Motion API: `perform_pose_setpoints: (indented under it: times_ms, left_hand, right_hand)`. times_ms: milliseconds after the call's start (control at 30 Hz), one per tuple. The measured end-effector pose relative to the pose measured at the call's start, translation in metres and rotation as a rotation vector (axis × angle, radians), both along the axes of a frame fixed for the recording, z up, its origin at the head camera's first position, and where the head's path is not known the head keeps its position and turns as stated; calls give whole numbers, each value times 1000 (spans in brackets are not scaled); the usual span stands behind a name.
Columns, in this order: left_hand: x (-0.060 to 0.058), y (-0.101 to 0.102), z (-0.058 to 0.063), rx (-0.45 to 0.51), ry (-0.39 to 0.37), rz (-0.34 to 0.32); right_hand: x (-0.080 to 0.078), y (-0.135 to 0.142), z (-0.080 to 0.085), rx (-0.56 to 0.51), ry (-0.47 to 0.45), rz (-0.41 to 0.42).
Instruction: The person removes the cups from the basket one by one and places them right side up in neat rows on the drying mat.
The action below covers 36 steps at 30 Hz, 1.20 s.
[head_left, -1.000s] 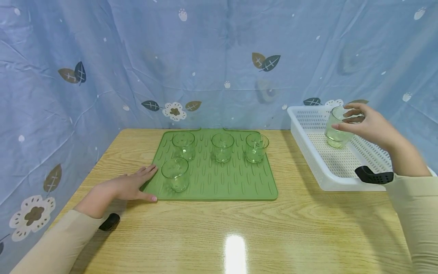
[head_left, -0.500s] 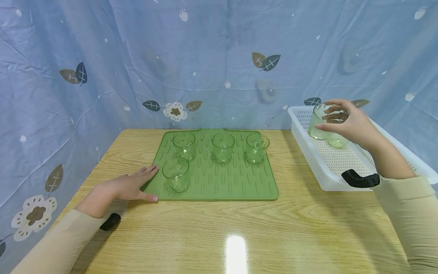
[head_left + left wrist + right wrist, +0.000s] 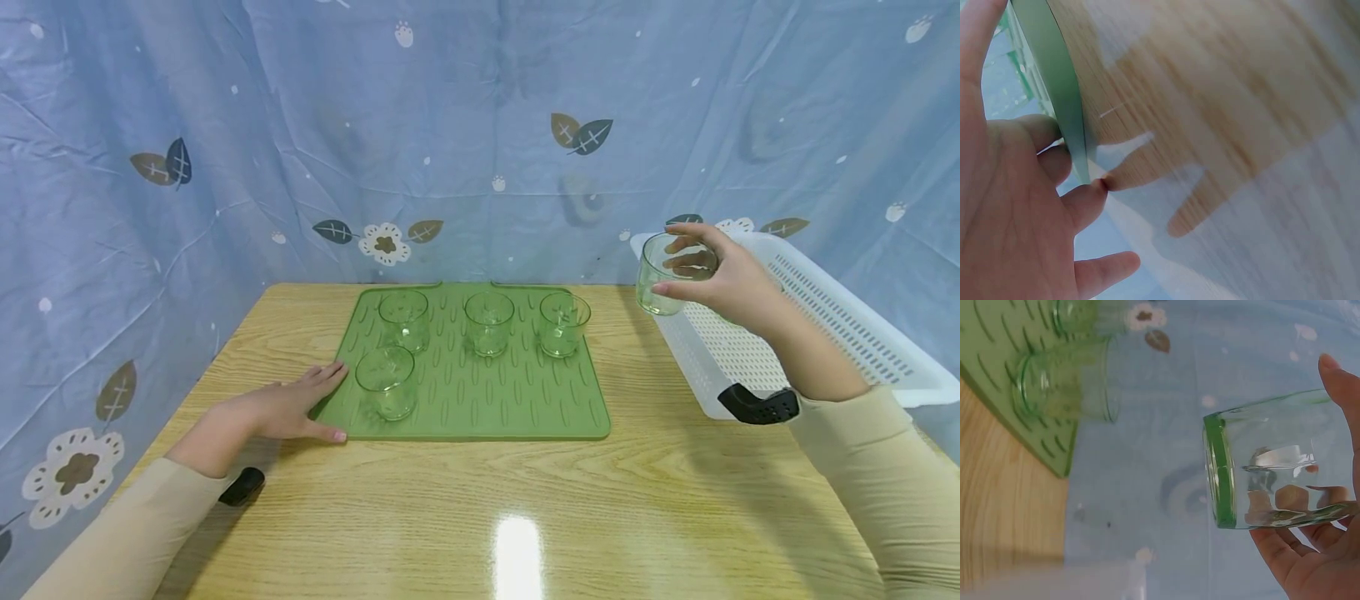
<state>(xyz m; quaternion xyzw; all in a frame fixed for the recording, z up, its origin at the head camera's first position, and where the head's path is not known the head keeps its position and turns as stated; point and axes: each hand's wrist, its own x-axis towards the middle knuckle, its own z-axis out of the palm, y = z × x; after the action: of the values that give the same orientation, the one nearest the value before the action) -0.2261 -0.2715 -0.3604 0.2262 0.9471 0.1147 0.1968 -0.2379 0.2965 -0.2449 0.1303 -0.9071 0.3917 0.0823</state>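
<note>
My right hand point(image 3: 731, 279) grips a clear green-tinted glass point(image 3: 654, 279) between thumb and fingers, raised over the left edge of the white plastic basket point(image 3: 832, 292). In the right wrist view that glass point(image 3: 1279, 462) shows its thick green base, with fingers visible through its wall. My left hand point(image 3: 281, 408) rests at the left edge of the green drying mat point(image 3: 487, 417), fingers spread; the left wrist view shows its fingertips touching the mat's rim point(image 3: 1063, 81). Nearest to it on the mat is an upright glass point(image 3: 386, 383).
Along the back of the mat stand three more upright glasses: left point(image 3: 405, 321), middle point(image 3: 489, 323) and right point(image 3: 562, 325). Behind the wooden table point(image 3: 450, 508) hangs a blue patterned curtain point(image 3: 450, 125). In the basket, another glass is mostly hidden behind my right hand.
My right hand has lifted the glass from inside the basket and carried it left to above the basket's left rim. The left hand and the glasses on the mat stay put.
</note>
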Motion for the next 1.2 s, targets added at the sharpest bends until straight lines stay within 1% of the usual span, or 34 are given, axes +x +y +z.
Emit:
perform_pose_setpoints:
  times_ms: [300,467,667,900,1200]
  left_hand:
    - [0,1,-1,6,-6,7]
    - [0,2,0,5,-7,10]
    - [1,3,2,11,-10,16]
    - [1,3,1,13,-11,20]
    - [1,3,2,7,-14,22]
  right_hand:
    - [0,-25,-6,-47,5,81]
    - [-1,-34,-10,-90,30,149]
    - [-1,-46,-15,-130,10,168]
    - [-1,-61,-22,-243,-16,221]
    - [0,-78,-31,-320,-17,265]
